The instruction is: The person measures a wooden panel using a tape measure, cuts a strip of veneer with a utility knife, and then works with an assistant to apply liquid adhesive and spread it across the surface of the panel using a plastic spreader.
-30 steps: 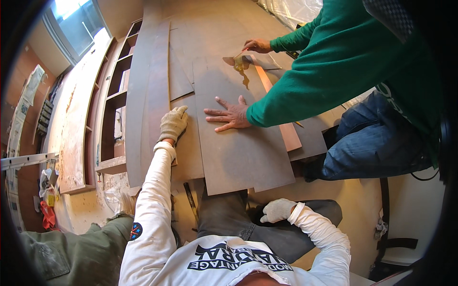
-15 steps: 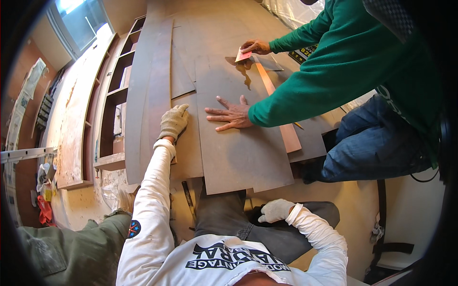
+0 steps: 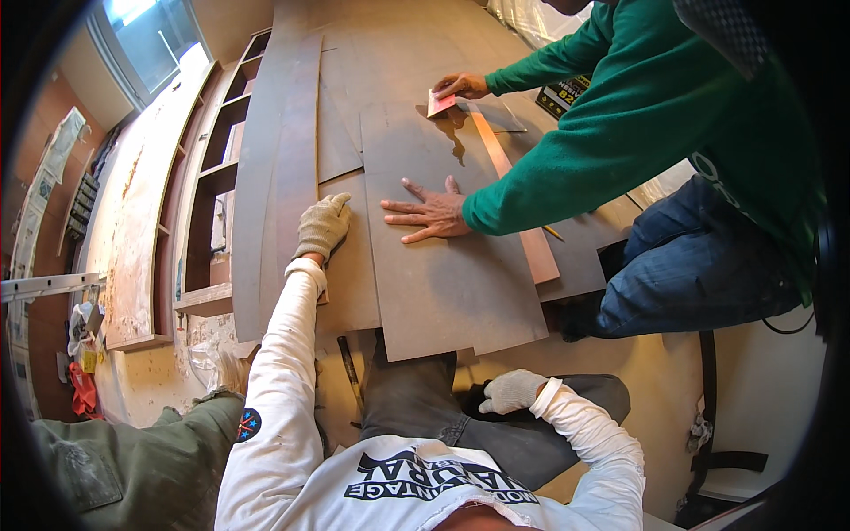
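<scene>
My left hand (image 3: pixel 324 225), in a knit work glove, presses down on a long thin wooden strip (image 3: pixel 318 115) lying along the grey-brown sheets. Its fingers are closed together over the strip, and a short end shows below my wrist. My right hand (image 3: pixel 513 391), gloved too, rests closed by my bent leg (image 3: pixel 567 416); what is under its fingers is hidden. A co-worker's bare hand (image 3: pixel 432 212) lies spread on the grey sheet (image 3: pixel 452 292) in front of me. The co-worker's other hand (image 3: pixel 462 86) holds a pink-and-white scraper (image 3: pixel 441 103) at a dark wet patch (image 3: pixel 453 137).
A shelf-like wooden frame (image 3: pixel 208 181) and a pale wooden panel (image 3: pixel 146 203) stand to the left. An orange-brown strip (image 3: pixel 537 257) and a pencil (image 3: pixel 553 233) lie by the co-worker's arm. A dark-handled tool (image 3: pixel 349 367) is near my leg. Another person's green-clad leg (image 3: pixel 150 460) is at lower left.
The co-worker's scraper has slid a little to the left over the wet patch, and that arm has moved with it. Both my hands have kept their places.
</scene>
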{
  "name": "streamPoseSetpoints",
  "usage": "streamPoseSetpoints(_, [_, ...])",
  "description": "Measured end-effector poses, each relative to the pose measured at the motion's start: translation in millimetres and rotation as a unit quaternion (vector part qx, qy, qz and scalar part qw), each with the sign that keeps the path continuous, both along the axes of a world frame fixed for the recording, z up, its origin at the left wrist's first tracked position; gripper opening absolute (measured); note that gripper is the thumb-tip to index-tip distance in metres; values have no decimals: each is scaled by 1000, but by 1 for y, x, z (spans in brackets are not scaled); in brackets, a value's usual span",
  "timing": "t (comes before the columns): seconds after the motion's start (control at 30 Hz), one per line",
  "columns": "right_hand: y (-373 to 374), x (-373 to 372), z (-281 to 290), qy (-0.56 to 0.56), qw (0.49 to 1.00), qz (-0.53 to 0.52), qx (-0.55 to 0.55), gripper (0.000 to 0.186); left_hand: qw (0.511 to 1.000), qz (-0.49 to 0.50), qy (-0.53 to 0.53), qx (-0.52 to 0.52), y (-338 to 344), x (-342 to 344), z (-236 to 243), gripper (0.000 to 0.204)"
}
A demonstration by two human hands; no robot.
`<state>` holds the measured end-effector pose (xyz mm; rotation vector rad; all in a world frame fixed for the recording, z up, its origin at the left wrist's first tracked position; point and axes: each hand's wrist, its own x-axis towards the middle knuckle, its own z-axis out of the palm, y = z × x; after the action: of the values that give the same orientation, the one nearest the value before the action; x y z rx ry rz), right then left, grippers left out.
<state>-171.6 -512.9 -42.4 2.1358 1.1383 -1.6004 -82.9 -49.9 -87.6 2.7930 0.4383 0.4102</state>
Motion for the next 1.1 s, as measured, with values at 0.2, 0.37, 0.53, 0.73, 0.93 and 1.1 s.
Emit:
streamPoseSetpoints(0.2, [-1, -1, -3, -3, 1000, -1, 1, 58, 1000, 0, 6, 1, -1, -1, 2, 37])
streamPoseSetpoints(0.37, [-4, -2, -7, -1, 1000, -8, 19, 56, 1000, -1, 1, 1, -1, 0, 2, 37])
streamPoseSetpoints(0.53, [-3, -2, -5, -4, 1000, -3, 19, 55, 1000, -3, -23, 3, 2, -1, -3, 35])
streamPoseSetpoints(0.73, [-3, -1, -3, -5, 1000, -5, 19, 54, 1000, 3, 4, 3, 1, 0, 0, 37])
streamPoseSetpoints(0.93, [-3, 0, -3, -7, 1000, -5, 16, 55, 1000, 2, 6, 1, 0, -1, 1, 38])
streamPoseSetpoints(1.1, [-3, 1, -3, -7, 1000, -4, 17, 55, 1000, 2, 6, 1, 0, 0, 1, 38])
